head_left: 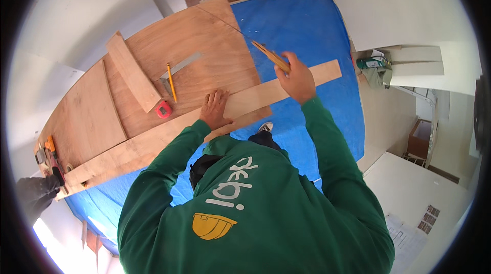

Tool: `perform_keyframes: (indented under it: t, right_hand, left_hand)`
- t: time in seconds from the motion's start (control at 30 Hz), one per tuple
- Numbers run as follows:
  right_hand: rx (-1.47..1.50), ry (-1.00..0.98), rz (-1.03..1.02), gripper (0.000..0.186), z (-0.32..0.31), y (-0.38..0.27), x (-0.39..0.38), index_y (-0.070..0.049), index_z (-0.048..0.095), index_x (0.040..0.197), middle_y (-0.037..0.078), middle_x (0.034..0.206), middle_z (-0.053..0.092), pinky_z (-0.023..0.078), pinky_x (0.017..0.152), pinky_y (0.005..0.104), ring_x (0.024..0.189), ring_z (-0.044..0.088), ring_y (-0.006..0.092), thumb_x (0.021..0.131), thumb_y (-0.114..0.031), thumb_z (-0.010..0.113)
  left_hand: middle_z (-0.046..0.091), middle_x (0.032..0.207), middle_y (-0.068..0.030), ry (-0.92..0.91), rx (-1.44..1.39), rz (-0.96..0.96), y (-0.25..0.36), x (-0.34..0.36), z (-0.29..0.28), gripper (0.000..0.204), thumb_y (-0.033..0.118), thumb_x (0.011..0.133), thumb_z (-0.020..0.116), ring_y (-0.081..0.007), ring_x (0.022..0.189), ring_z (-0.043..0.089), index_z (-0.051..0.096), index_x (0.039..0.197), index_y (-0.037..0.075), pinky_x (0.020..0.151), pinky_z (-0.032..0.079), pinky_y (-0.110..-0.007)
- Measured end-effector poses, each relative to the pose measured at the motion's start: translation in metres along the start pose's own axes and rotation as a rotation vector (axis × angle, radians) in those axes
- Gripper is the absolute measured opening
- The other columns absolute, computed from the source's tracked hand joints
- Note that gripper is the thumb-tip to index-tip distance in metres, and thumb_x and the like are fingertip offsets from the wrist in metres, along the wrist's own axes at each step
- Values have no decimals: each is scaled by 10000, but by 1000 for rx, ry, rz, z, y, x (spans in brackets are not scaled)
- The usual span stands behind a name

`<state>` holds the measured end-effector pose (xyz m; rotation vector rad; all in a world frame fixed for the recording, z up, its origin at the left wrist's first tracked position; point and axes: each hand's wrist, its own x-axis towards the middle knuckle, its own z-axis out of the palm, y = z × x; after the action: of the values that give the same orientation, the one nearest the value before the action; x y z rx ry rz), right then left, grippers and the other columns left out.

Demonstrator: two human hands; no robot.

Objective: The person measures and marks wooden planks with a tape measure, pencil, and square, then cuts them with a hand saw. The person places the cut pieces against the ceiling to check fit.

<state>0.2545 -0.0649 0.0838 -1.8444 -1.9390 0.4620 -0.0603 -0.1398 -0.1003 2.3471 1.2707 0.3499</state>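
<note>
My left hand (215, 107) lies flat, fingers spread, on a long pale board (255, 97). This board runs slantwise along the near side of a plywood sheet (204, 38) and sticks out past its right edge. Above the board's right part, my right hand (296, 78) is closed round a tool with a slim wooden handle (271, 55). A thin dark line stretches from its tip up and left over the plywood; I cannot tell whether it is a blade seen edge-on. Left of my left hand lie a yellow pencil (172, 83), a metal square (184, 63) and a red tape measure (163, 109).
A short board (132, 72) rests on the plywood, left of the pencil. Blue sheeting (312, 33) covers the floor. Orange-handled tools (50, 143) lie at the far left, beside another person's dark-clothed limb (38, 192). A green bag (376, 69) stands near the right wall.
</note>
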Motion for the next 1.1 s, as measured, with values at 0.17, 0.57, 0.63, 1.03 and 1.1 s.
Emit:
perform_keyframes:
  t: [0.17,0.57,0.63,1.03,1.1]
  right_hand:
    - [557,43,471,413,-57,34,-141,8,715,1297,48,876,696,523,670,367,754,643,162,1070,-336,748]
    - [445,56,522,381,-91,84,-263,-15,697,1352,173,800,709,514,622,425,656,676,270,1090,-290,719]
    - [458,39,517,388,-90,85,-264,-18,688,1361,189,799,711,516,620,437,656,686,302,1090,-294,717]
    - [449,-83,520,463,-92,66,-250,-27,562,1484,281,972,749,571,756,536,872,752,488,1078,-211,687]
    - [362,-117,428,461,-94,67,-255,-33,560,1490,299,1050,761,578,787,550,948,749,514,1076,-198,682]
  left_hand:
    - [544,1428,-175,-107,12,-77,20,24,29,1114,514,648,976,-409,1359,516,545,1559,38,1154,433,-564]
    - [570,1429,-176,33,21,-12,101,91,53,828,534,848,859,-423,1381,503,601,1490,80,1154,396,-642]
    - [635,1353,-196,139,-51,25,101,124,79,600,493,984,740,-412,1371,527,670,1401,68,1206,369,-627]
    - [768,793,-249,-39,53,-122,117,178,107,568,447,1182,381,-392,841,782,809,1031,106,1335,303,-560]
    - [763,775,-247,-43,62,-126,117,179,106,575,442,1181,380,-392,827,779,812,1008,105,1338,297,-552]
